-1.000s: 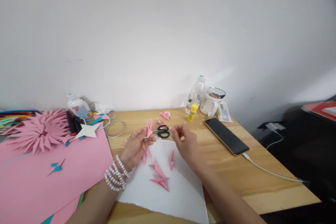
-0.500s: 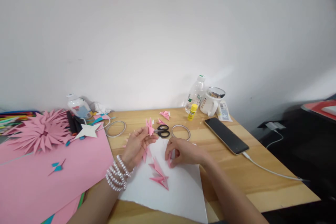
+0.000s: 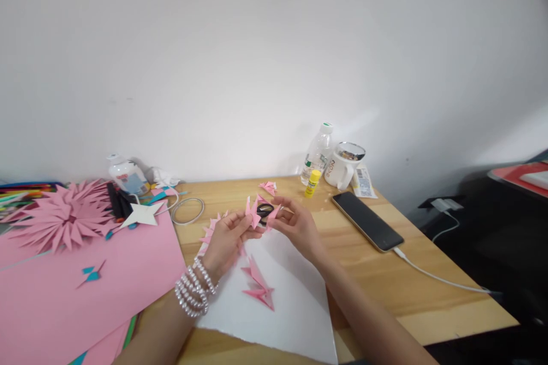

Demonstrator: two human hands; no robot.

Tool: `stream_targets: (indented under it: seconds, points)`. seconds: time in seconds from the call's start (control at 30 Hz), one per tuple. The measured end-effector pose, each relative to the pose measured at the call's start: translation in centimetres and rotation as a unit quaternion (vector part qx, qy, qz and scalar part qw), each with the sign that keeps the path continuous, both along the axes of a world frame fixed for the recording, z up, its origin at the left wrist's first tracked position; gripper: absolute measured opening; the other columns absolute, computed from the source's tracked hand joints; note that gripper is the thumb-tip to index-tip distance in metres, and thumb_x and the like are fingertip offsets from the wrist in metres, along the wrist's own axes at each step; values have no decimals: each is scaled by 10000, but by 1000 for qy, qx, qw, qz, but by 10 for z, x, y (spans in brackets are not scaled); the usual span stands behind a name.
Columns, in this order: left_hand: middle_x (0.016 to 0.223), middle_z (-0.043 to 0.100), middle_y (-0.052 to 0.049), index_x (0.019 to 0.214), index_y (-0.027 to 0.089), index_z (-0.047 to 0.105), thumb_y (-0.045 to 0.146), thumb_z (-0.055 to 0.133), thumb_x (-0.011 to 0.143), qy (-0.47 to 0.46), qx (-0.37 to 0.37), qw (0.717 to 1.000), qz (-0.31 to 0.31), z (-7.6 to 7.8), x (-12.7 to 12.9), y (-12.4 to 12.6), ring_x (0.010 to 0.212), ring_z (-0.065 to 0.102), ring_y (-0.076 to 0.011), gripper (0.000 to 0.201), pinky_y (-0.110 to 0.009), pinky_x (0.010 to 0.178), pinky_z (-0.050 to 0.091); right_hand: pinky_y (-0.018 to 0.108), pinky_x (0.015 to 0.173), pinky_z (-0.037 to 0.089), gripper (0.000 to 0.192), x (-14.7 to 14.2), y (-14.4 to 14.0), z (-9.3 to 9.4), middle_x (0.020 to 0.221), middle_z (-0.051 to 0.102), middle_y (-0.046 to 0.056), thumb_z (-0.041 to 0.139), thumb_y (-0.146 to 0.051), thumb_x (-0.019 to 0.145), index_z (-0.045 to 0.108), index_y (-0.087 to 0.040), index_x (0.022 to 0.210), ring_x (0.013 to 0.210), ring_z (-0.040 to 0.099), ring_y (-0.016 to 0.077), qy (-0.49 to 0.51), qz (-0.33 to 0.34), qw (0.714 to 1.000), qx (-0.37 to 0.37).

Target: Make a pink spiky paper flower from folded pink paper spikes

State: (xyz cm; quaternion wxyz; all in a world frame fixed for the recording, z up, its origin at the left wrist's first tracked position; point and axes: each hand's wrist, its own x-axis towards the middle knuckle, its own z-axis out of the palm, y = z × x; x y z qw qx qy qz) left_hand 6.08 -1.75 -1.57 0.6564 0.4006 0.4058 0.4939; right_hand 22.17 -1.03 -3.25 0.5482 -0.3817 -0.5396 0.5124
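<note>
My left hand, with pearl bracelets on its wrist, is closed on a folded pink paper piece, held upright between thumb and fingers. Close to its right, my right hand pinches another folded pink paper piece. Whether the two pieces touch is hard to tell. Behind them lie black-handled scissors, partly hidden. Below the hands, several pink folded pieces rest on a white sheet. More pink pieces lie beyond my left hand.
At the left, a pink spiky paper flower and a white paper star rest on pink paper. A yellow glue stick, a bottle, a mug and a charging phone stand or lie at the right.
My right hand has lifted a pink folded piece from the white sheet and brought it up beside the left hand's piece. My left hand has shifted slightly right.
</note>
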Motion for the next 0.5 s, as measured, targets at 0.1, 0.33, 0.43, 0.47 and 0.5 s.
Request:
stream_targets:
  seconds: [0.1,0.33,0.43,0.47,0.5]
  points:
    - [722,658,-50,735,110,626,275,698,650,15,15,1000,-10,1,2,-2,690,647,-177,199,-294,690,522,283,654,502,260,-4,-1,-1,732,629,15,700,-284,633,616,-175,854,693,603,150,15,-22,1000,-16]
    - [720,638,-41,761,123,634,298,681,657,71,29,997,-14,-2,1,-2,616,637,-164,209,-282,577,524,272,647,508,180,-6,-3,-2,668,611,2,654,-330,680,642,-151,698,628,576,119,41,-13,998,-52]
    - [744,634,-40,757,127,637,298,661,676,85,50,995,-24,-4,1,-1,622,624,-152,191,-267,555,518,280,655,516,196,-7,-3,-3,663,626,6,664,-338,669,654,-146,709,620,581,120,56,-2,996,-63]
    - [751,637,-43,760,128,640,298,658,679,89,55,994,-26,-5,1,-1,622,619,-149,189,-266,553,517,288,662,519,204,-7,-3,-3,663,631,8,667,-344,666,659,-145,712,621,584,123,61,1,996,-63]
    - [756,642,-46,764,127,643,297,658,678,93,56,994,-26,-5,1,-1,620,615,-147,191,-266,553,516,296,667,523,213,-8,-3,-4,663,635,10,670,-351,661,665,-145,716,620,587,127,65,3,996,-64]
